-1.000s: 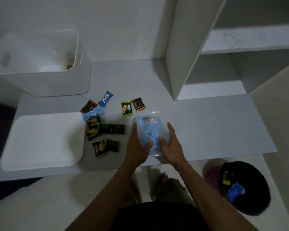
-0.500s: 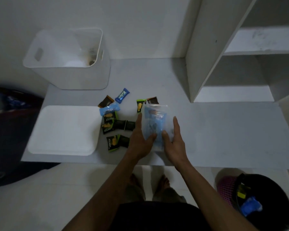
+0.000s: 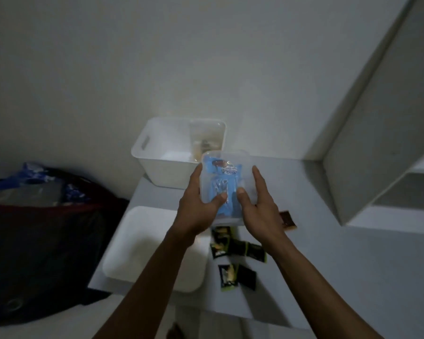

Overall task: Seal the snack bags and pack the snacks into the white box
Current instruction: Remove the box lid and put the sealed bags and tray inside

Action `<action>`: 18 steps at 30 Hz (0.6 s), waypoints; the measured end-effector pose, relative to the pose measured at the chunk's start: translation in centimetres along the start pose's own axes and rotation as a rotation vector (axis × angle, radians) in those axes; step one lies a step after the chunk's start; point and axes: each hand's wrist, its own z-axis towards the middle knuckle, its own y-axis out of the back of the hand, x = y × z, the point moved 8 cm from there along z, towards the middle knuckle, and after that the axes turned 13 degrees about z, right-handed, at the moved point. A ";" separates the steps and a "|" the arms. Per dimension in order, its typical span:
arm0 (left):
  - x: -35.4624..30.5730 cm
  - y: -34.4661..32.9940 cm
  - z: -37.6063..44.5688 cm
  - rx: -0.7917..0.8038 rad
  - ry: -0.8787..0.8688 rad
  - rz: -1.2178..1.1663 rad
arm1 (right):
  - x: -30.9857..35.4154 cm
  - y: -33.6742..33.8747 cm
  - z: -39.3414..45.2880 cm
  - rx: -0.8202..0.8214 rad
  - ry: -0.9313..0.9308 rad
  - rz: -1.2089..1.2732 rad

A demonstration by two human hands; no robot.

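Observation:
I hold a clear zip bag [image 3: 227, 177] with blue snack packets inside, raised above the table just in front of the white box [image 3: 157, 165]. My left hand [image 3: 197, 204] grips its left side with the thumb pressed on the front. My right hand [image 3: 260, 204] grips the right side the same way. The white box stands open against the wall, with a few items at its far end. Several loose snack packets [image 3: 233, 250] in dark and green wrappers lie on the table under my hands, and a brown one [image 3: 288, 220] lies to the right.
The white box lid [image 3: 147, 248] lies flat on the table's left part. A white shelf unit [image 3: 377, 118] rises at the right. A dark bag [image 3: 42, 228] with blue plastic sits on the floor to the left.
Both hands lifted the bag off the table and carried it up and toward the white box. The camera tilted up and left.

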 end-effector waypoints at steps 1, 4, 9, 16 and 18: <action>0.1 2.5 0.8 -0.019 -0.011 -0.008 | 1.2 -2.0 0.6 0.000 0.016 0.015; 0.2 9.1 3.8 -0.049 -0.031 -0.008 | 4.5 -7.5 2.8 -0.003 0.063 0.064; 0.7 15.7 10.4 0.001 -0.034 -0.003 | 7.7 -14.0 7.6 -0.013 0.054 0.093; 2.8 18.2 19.9 0.052 0.032 0.036 | 8.2 -18.5 15.7 -0.028 0.016 0.046; 3.7 18.3 22.2 0.047 0.059 0.057 | 7.5 -19.6 18.2 -0.020 0.002 0.029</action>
